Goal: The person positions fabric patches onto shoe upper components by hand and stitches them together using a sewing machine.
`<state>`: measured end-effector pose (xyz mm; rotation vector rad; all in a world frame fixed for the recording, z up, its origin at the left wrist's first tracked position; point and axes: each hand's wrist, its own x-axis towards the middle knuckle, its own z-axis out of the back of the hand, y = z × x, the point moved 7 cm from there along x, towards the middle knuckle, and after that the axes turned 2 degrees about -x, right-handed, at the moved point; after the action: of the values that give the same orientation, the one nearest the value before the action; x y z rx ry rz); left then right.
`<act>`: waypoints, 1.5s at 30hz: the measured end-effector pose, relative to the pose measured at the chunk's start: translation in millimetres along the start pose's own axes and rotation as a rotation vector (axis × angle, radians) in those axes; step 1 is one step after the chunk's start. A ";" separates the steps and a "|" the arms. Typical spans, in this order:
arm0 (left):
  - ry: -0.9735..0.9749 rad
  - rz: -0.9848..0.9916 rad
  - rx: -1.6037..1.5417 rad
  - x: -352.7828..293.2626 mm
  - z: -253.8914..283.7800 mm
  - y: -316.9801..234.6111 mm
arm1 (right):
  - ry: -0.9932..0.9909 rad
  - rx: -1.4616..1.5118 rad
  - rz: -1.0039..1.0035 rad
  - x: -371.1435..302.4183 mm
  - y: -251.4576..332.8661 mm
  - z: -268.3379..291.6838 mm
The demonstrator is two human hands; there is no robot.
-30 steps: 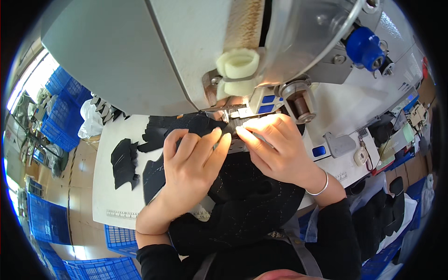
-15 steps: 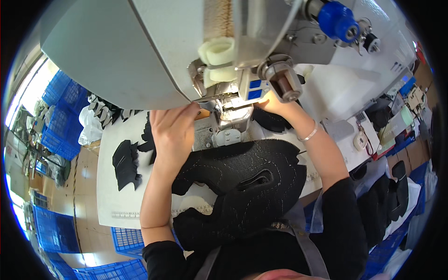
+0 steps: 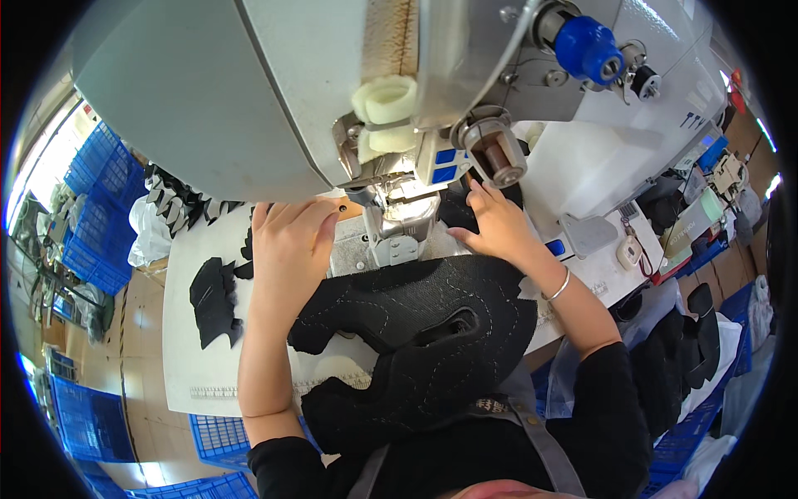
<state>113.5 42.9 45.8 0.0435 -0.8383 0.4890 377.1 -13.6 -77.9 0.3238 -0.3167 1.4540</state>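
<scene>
In front of me stands a large pale sewing machine (image 3: 208,91), its lamp lighting the presser area (image 3: 403,212). To the left of the needle plate (image 3: 351,249), my left hand (image 3: 287,258) is raised with fingers bent and thumb apart, nothing visible in it. My right hand (image 3: 500,224) is open to the right of the machine's bed, thumb and fingers spread beside a dark fabric piece (image 3: 459,204). A large black curved fabric panel (image 3: 499,333) with pale stitch lines and a slot lies between my forearms, hanging over the near edge towards my lap.
Black jagged-edged cut pieces (image 3: 214,301) lie on the white table (image 3: 187,366) at left, near a printed ruler strip. Blue crates (image 3: 91,416) stand on the floor at left. More black pieces (image 3: 665,358) sit at right. A thread bobbin (image 3: 499,158) projects above my right hand.
My left hand has drawn back left from the presser area, its fingers loosening. My right hand has come out from behind the machine head, fingers spreading. The view has shifted slightly.
</scene>
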 end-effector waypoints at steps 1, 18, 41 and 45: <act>0.046 0.010 -0.020 -0.3 -0.8 2.0 | -0.083 0.028 0.019 1.3 1.8 9.1; 0.394 0.791 0.109 -239.5 86.8 215.2 | 0.338 0.424 0.313 -47.2 77.3 76.8; 0.340 0.431 -0.747 -27.3 9.1 -27.4 | 0.124 1.009 0.275 -14.6 106.9 140.5; 0.221 0.241 -0.788 -21.2 8.9 -33.9 | 0.102 1.026 0.304 -11.5 102.0 140.0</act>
<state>110.0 2.3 41.7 -0.8303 -0.7731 0.3517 272.5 -71.3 48.1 1.0503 0.5223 1.8395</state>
